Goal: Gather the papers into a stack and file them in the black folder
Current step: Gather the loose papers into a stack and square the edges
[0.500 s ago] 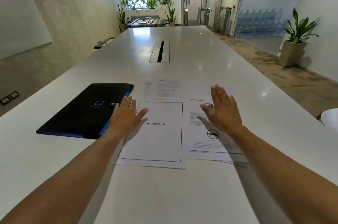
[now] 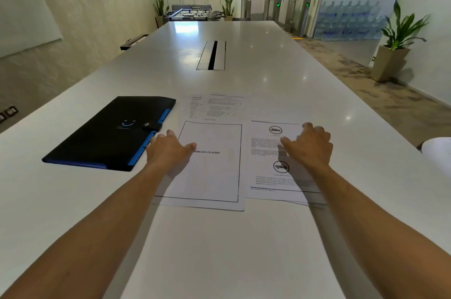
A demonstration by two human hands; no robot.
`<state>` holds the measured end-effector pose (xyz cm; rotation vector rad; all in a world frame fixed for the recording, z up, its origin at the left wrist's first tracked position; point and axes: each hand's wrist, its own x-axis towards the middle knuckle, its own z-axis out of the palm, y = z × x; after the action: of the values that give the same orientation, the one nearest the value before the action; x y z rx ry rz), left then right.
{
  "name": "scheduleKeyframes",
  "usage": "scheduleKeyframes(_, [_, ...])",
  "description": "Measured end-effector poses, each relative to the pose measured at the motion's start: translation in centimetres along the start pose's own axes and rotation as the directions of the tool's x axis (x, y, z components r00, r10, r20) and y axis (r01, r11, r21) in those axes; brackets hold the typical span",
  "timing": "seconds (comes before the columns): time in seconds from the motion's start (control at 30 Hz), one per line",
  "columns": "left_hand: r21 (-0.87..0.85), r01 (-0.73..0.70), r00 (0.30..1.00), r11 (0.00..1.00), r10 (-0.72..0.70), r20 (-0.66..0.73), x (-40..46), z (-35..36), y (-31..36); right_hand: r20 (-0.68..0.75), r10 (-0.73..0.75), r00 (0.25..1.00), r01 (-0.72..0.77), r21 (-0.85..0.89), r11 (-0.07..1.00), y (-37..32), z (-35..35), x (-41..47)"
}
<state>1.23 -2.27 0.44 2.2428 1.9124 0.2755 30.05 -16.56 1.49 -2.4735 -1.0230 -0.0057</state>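
Note:
Several white printed papers lie spread on the white table. A sheet titled BIBLIOGRAPHY [image 2: 210, 172] is nearest, and my left hand [image 2: 168, 150] rests on its left edge with fingers curled down. A sheet with vehicle icons [image 2: 271, 174] lies to its right under my right hand [image 2: 308, 146], whose fingers are bent onto the paper. Two more text sheets [image 2: 219, 107] lie just beyond. The closed black folder [image 2: 109, 133], with blue tabs and a snap strap, lies left of the papers, close to my left hand.
The long white table [image 2: 244, 250] has a cable slot [image 2: 212, 54] in its middle. A white rounded object [image 2: 439, 154] sits at the right edge. A potted plant [image 2: 395, 54] stands on the floor to the right.
Both hands have lowered onto the papers and their fingers have curled from flat and spread to bent. The papers and folder lie where they were.

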Motion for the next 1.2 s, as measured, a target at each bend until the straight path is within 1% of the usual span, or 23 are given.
scheduleKeyframes(0.1, [-0.011,0.027,0.999,1.0,-0.027,0.033,0.5,-0.2,0.2,0.112,0.133,0.985,-0.129,-0.045,0.991,0.2,-0.2,-0.1])
scheduleKeyframes(0.2, [-0.01,0.034,0.997,0.999,-0.033,0.065,1.0,-0.3,0.6,0.167,0.189,0.968,-0.179,-0.072,0.981,0.2,-0.1,-0.1])
scheduleKeyframes(0.3, [-0.004,0.025,0.996,1.0,-0.024,0.09,1.3,-0.5,1.1,0.189,0.188,0.964,-0.175,-0.086,0.981,-0.1,-0.4,0.2])
scheduleKeyframes(0.43, [0.024,0.02,0.993,1.0,-0.023,0.115,1.5,-0.8,1.4,0.201,0.15,0.968,-0.133,-0.096,0.986,-0.1,-0.9,0.8])
scheduleKeyframes(0.53, [-0.051,0.035,0.993,0.998,-0.028,0.117,1.4,-0.8,1.5,0.214,0.143,0.966,-0.122,-0.108,0.987,-0.3,-1.0,1.1])
scheduleKeyframes(0.67, [-0.195,0.05,0.991,0.98,-0.024,0.13,1.2,-0.5,1.5,0.229,0.164,0.96,-0.145,-0.098,0.985,-0.6,-0.9,1.4])
scheduleKeyframes(0.83, [-0.299,0.046,0.995,0.953,-0.017,0.098,0.7,-0.2,1.1,0.273,0.202,0.94,-0.214,0.013,0.977,-0.7,-1.0,1.6])
scheduleKeyframes(0.9, [-0.31,0.048,0.996,0.95,-0.023,0.084,0.4,-0.2,1.1,0.295,0.218,0.93,-0.242,0.047,0.969,-0.5,-1.1,1.7])
scheduleKeyframes(1.03, [-0.334,0.038,0.997,0.942,-0.016,0.07,-0.1,-0.3,1.3,0.335,0.198,0.921,-0.253,0.13,0.959,0.1,-1.5,1.9])
scheduleKeyframes(1.13, [-0.362,0.024,0.999,0.932,-0.007,0.048,-0.5,-0.5,1.3,0.379,0.153,0.913,-0.269,0.277,0.922,0.5,-1.6,1.8])
scheduleKeyframes(1.2, [-0.399,0.011,0.999,0.917,0.003,0.035,-0.8,-0.5,1.4,0.388,0.12,0.914,-0.291,0.418,0.86,0.9,-1.6,1.9])
